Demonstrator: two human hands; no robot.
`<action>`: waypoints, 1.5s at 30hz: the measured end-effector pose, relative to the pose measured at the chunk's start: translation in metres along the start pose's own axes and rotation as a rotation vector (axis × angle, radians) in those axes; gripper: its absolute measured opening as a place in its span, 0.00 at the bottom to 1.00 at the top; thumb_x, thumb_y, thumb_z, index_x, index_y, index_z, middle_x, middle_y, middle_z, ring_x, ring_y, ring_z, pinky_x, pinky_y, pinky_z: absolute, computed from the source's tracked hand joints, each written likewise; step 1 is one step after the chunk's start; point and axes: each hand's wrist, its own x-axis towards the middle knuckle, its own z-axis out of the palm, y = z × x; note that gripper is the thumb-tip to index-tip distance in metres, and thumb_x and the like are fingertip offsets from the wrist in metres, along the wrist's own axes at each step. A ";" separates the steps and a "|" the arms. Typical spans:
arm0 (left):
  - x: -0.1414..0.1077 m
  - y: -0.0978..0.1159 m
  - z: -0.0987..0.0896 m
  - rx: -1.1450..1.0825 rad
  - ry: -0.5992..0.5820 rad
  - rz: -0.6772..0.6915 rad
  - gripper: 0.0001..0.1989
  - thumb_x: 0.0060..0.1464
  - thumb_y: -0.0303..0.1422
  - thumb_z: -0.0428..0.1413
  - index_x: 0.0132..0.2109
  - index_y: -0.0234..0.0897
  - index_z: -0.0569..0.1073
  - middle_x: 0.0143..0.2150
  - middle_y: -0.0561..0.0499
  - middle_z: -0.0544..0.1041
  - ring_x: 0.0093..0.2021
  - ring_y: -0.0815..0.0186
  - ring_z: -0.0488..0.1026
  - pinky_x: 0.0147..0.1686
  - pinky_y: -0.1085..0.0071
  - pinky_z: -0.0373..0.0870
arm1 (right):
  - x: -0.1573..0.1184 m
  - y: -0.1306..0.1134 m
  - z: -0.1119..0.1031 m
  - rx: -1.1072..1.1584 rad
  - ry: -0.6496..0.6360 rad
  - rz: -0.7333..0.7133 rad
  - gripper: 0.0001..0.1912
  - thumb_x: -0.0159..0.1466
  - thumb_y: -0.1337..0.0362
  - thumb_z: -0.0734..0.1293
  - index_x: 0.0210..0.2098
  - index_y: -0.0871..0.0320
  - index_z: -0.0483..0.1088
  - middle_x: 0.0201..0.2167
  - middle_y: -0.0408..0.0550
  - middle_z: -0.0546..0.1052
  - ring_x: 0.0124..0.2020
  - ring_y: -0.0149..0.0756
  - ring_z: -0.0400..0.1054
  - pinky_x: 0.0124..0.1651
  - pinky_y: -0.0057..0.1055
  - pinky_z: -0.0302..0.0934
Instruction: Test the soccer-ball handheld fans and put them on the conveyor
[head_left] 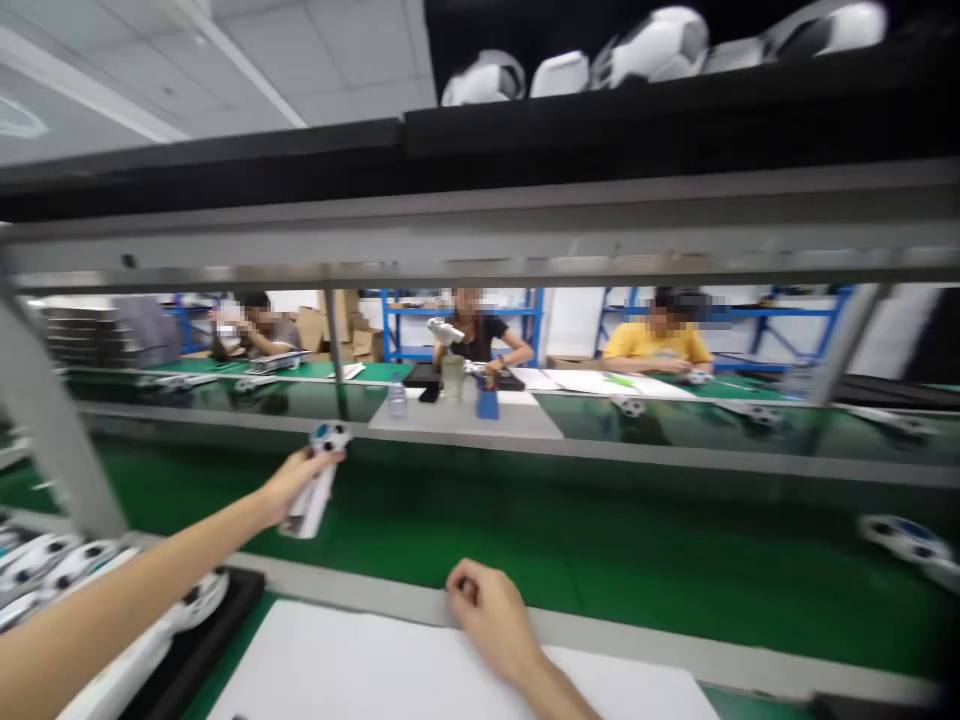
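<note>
Nearest: 1 wht sheet (360, 660), R hand (496, 618) over its far edge, fingers loosely curled, can't tell if holding anything; to L, blk tray (238, 600) w/ several wht units (56, 572), dark-spotted. L hand (286, 488) out over grn surface (600, 550), fingers closed round 1 wht device (321, 495) w/ spotted head; 1 similar unit (909, 540) toward R. Beyond: clear bottle (397, 398), blue box (487, 403), 3 co-workers (495, 335), blue racks (409, 345) behind.
</note>
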 end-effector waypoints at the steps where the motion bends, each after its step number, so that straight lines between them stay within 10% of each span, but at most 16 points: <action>1: -0.014 -0.001 0.005 -0.039 -0.029 -0.002 0.14 0.60 0.38 0.57 0.48 0.33 0.69 0.35 0.51 0.73 0.28 0.70 0.71 0.28 0.71 0.72 | 0.000 -0.007 0.003 0.073 -0.024 0.001 0.09 0.56 0.63 0.62 0.33 0.60 0.72 0.25 0.48 0.72 0.28 0.38 0.67 0.33 0.31 0.57; 5: -0.064 -0.004 0.062 -0.206 -0.214 0.059 0.15 0.52 0.37 0.61 0.43 0.37 0.66 0.28 0.54 0.71 0.27 0.68 0.71 0.28 0.73 0.70 | -0.016 -0.059 0.007 0.453 -0.162 -0.032 0.29 0.61 0.48 0.57 0.56 0.57 0.61 0.47 0.54 0.73 0.43 0.41 0.72 0.39 0.33 0.65; 10: -0.101 0.011 0.100 -0.229 -0.302 0.268 0.27 0.43 0.31 0.68 0.48 0.41 0.66 0.34 0.55 0.73 0.32 0.70 0.70 0.31 0.76 0.68 | -0.045 -0.125 -0.029 0.639 -0.166 0.137 0.23 0.56 0.60 0.67 0.50 0.56 0.61 0.33 0.43 0.70 0.27 0.32 0.66 0.34 0.32 0.62; 16: -0.107 0.033 0.101 -0.348 -0.318 0.447 0.27 0.46 0.34 0.66 0.51 0.42 0.65 0.37 0.53 0.73 0.36 0.64 0.74 0.37 0.70 0.72 | -0.064 -0.149 -0.065 0.732 -0.282 0.142 0.17 0.57 0.63 0.62 0.45 0.55 0.57 0.29 0.40 0.68 0.24 0.31 0.65 0.30 0.30 0.60; 24: -0.137 0.041 0.099 -0.219 0.283 0.643 0.27 0.46 0.37 0.66 0.51 0.43 0.65 0.37 0.55 0.72 0.31 0.70 0.71 0.32 0.77 0.69 | -0.070 -0.147 -0.058 0.210 -0.151 -0.305 0.26 0.66 0.61 0.60 0.63 0.50 0.56 0.49 0.50 0.72 0.42 0.41 0.67 0.44 0.37 0.61; 31: -0.135 0.041 0.081 -0.147 0.139 0.629 0.27 0.45 0.40 0.67 0.51 0.44 0.66 0.37 0.54 0.73 0.32 0.68 0.73 0.32 0.75 0.71 | -0.073 -0.148 -0.061 0.324 -0.243 -0.180 0.28 0.61 0.67 0.60 0.61 0.51 0.55 0.38 0.47 0.72 0.35 0.37 0.68 0.37 0.35 0.64; 36: -0.123 0.038 0.070 -0.450 -0.210 0.489 0.22 0.49 0.43 0.64 0.49 0.41 0.71 0.48 0.46 0.76 0.42 0.57 0.77 0.41 0.65 0.76 | -0.070 -0.147 -0.042 0.972 -0.539 -0.026 0.25 0.50 0.67 0.61 0.48 0.55 0.58 0.40 0.46 0.71 0.29 0.39 0.75 0.25 0.32 0.68; 41: -0.116 0.031 0.069 -0.314 -0.015 0.548 0.11 0.46 0.38 0.66 0.34 0.37 0.76 0.45 0.48 0.77 0.36 0.63 0.75 0.30 0.74 0.73 | -0.070 -0.138 -0.034 1.244 -0.774 -0.011 0.23 0.51 0.66 0.60 0.47 0.62 0.66 0.34 0.49 0.76 0.25 0.37 0.75 0.26 0.28 0.65; 45: -0.119 0.029 0.075 -0.266 0.054 0.551 0.15 0.50 0.44 0.63 0.41 0.39 0.77 0.40 0.48 0.78 0.31 0.64 0.75 0.26 0.74 0.73 | -0.077 -0.135 -0.044 1.306 -0.866 0.157 0.26 0.56 0.61 0.53 0.48 0.62 0.70 0.19 0.44 0.72 0.14 0.30 0.63 0.20 0.23 0.56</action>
